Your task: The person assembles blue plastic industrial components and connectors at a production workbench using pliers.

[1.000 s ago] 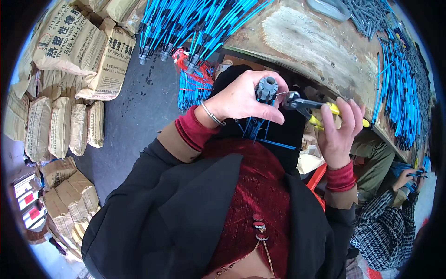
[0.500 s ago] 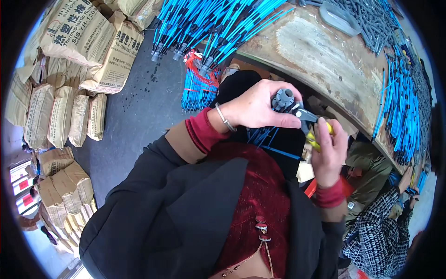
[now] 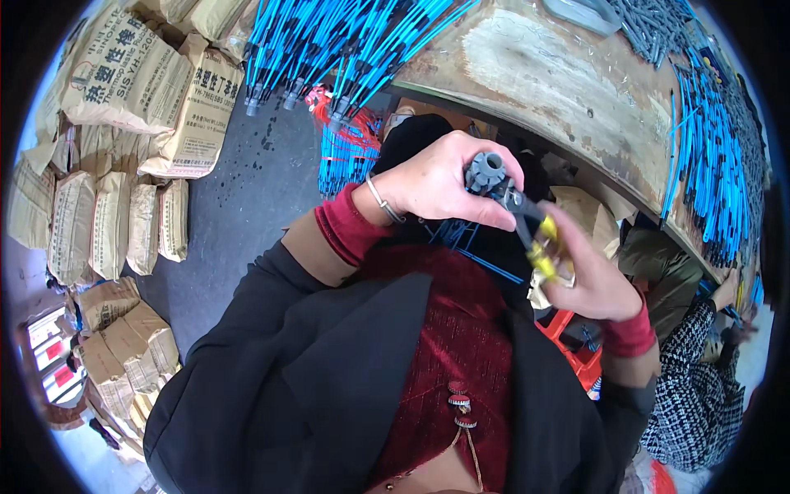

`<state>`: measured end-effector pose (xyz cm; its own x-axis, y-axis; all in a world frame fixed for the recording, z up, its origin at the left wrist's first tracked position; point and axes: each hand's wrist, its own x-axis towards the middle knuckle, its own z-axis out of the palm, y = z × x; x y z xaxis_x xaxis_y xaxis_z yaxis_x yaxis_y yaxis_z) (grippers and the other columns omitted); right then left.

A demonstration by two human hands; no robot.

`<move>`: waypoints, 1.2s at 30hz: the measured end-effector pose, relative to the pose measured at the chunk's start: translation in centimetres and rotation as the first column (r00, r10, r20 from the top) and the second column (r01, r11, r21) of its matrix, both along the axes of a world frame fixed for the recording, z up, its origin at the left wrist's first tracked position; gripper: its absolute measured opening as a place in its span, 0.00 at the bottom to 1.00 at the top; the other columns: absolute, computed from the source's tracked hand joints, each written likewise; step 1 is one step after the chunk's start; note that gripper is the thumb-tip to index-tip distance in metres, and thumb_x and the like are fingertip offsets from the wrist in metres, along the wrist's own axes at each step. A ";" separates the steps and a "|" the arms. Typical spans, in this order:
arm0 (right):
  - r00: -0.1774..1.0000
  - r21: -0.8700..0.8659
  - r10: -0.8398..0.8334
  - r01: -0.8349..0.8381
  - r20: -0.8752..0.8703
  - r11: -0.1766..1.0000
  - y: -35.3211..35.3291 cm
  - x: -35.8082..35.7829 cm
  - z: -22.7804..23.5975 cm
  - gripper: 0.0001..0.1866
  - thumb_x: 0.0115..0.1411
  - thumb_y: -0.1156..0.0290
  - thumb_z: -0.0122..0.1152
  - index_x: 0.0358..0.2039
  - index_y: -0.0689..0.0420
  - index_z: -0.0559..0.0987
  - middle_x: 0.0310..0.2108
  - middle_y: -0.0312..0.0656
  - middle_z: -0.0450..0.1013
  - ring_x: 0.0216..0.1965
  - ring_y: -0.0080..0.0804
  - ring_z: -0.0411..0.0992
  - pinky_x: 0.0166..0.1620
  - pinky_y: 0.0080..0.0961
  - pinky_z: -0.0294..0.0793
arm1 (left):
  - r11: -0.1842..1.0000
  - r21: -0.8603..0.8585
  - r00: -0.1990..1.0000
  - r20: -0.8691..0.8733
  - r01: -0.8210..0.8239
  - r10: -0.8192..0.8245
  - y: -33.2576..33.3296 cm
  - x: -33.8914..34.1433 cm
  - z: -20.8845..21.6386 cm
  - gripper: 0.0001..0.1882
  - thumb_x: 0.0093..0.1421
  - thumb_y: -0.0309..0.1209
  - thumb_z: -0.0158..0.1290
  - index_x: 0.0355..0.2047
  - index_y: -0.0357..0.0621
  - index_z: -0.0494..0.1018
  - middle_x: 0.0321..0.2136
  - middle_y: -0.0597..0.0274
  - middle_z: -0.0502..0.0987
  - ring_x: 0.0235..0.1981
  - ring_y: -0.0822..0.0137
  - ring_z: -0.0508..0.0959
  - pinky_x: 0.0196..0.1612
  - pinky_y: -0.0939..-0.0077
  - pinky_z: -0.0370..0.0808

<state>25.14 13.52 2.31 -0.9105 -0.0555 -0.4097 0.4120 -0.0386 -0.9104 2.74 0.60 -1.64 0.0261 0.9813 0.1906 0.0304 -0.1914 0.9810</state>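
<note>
My left hand (image 3: 440, 177) is closed around a bundle of thin grey tubes (image 3: 485, 173), whose ends form a round cluster facing up. In my right hand (image 3: 592, 276) is a pair of pliers (image 3: 543, 247) with yellow and black handles, a little blurred. Its metal jaws (image 3: 516, 200) are right beside the grey cluster, near my left thumb; whether they grip anything is too small to tell. Below my left hand, thin blue rods (image 3: 473, 257) lie over my dark lap; I cannot tell whether they join the held bundle.
Blue rods with black parts overhang the worn wooden table (image 3: 551, 78). More blue rods (image 3: 712, 165), loose grey tubes (image 3: 654, 29) and a clear plastic tray (image 3: 584, 12) lie on it. Paper sacks (image 3: 123, 82) stand left. A co-worker's hand (image 3: 726, 290) is at the table's right edge.
My right hand has moved down and right, and the pliers' handles have swung lower with it. My left hand still holds the grey bundle, slightly further left in view.
</note>
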 end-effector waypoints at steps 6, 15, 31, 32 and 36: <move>0.993 0.418 0.053 -0.094 0.110 0.904 1.1 0.5 2.1 0.40 0.45 0.77 0.67 0.56 0.64 0.57 0.32 0.43 0.73 0.29 0.30 0.73 0.32 0.25 0.73 | 0.997 0.031 0.997 -0.031 0.073 -0.072 -0.2 -0.3 0.7 0.22 0.38 0.31 0.69 0.33 0.37 0.75 0.26 0.61 0.77 0.28 0.71 0.76 0.32 0.77 0.71; 0.978 0.306 0.205 -0.210 0.050 0.929 0.9 -0.1 2.7 0.34 0.46 0.80 0.66 0.53 0.64 0.61 0.34 0.47 0.73 0.30 0.32 0.75 0.33 0.25 0.75 | 0.989 0.071 0.992 -0.036 0.126 -0.124 0.1 -0.2 -0.3 0.24 0.38 0.32 0.69 0.35 0.37 0.74 0.27 0.61 0.77 0.28 0.70 0.76 0.32 0.78 0.72; 0.961 -0.708 0.159 0.050 0.226 0.705 0.6 1.3 -2.3 0.47 0.40 0.77 0.71 0.58 0.63 0.54 0.35 0.53 0.71 0.36 0.42 0.75 0.39 0.28 0.74 | 0.997 0.033 0.997 -0.020 0.071 -0.070 0.0 0.2 -0.1 0.19 0.40 0.27 0.67 0.33 0.38 0.74 0.27 0.62 0.76 0.28 0.72 0.75 0.33 0.79 0.71; 0.988 -0.313 0.106 -0.066 0.116 0.948 0.4 1.0 -1.1 0.47 0.40 0.78 0.70 0.59 0.63 0.53 0.37 0.53 0.70 0.39 0.42 0.73 0.42 0.28 0.72 | 1.000 0.007 0.999 -0.034 0.015 -0.015 -0.1 0.4 -0.1 0.19 0.41 0.27 0.67 0.33 0.38 0.74 0.27 0.63 0.76 0.27 0.73 0.74 0.32 0.79 0.71; 0.983 0.639 0.148 -0.048 -0.104 0.768 -0.1 1.2 0.8 0.47 0.42 0.81 0.64 0.61 0.63 0.50 0.44 0.54 0.65 0.47 0.43 0.67 0.48 0.28 0.67 | 0.995 -0.032 0.995 -0.049 -0.091 0.090 0.0 1.2 0.2 0.17 0.41 0.26 0.67 0.31 0.39 0.73 0.26 0.64 0.75 0.27 0.74 0.74 0.31 0.80 0.70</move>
